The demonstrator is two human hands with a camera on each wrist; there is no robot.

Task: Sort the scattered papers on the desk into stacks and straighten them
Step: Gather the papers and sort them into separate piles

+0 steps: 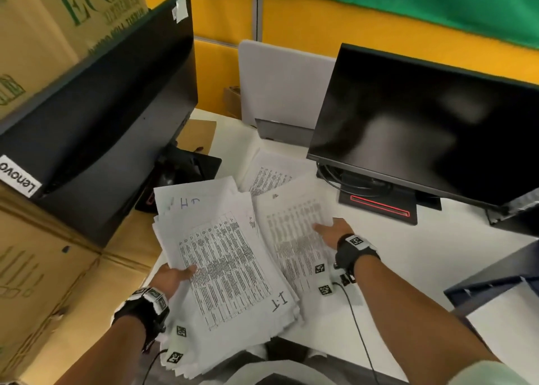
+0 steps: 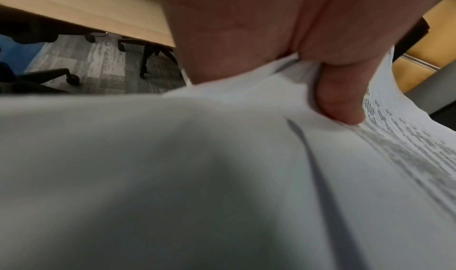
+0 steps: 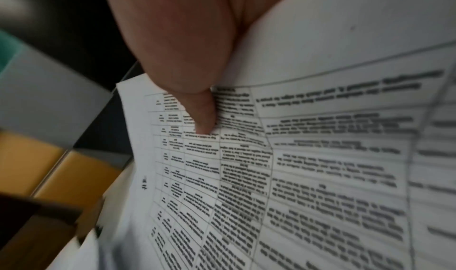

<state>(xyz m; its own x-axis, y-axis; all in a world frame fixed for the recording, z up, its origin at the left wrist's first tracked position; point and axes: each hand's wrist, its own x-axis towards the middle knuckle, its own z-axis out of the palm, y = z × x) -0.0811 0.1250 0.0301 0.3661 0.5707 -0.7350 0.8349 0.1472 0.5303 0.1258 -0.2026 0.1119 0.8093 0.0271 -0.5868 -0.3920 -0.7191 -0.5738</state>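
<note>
A thick, uneven stack of printed papers [image 1: 221, 271] sticks out over the white desk's [image 1: 408, 256] front edge. My left hand [image 1: 178, 276] grips its left edge, thumb [image 2: 340, 98] on top of the stack [image 2: 172, 176] and fingers hidden beneath. Just right of it, my right hand [image 1: 328, 233] pinches a printed table sheet [image 1: 291, 238] at its right edge, the thumb [image 3: 200, 110] pressing on the sheet's [image 3: 308, 176] printed face. Another printed sheet [image 1: 268, 174] lies on the desk further back.
A black monitor [image 1: 423, 128] on a red-lined stand [image 1: 379, 206] is at the right, a second Lenovo monitor [image 1: 102, 116] at the left. Cardboard boxes [image 1: 43, 282] crowd the left. A grey stand [image 1: 285, 130] and yellow partition [image 1: 379, 28] sit behind.
</note>
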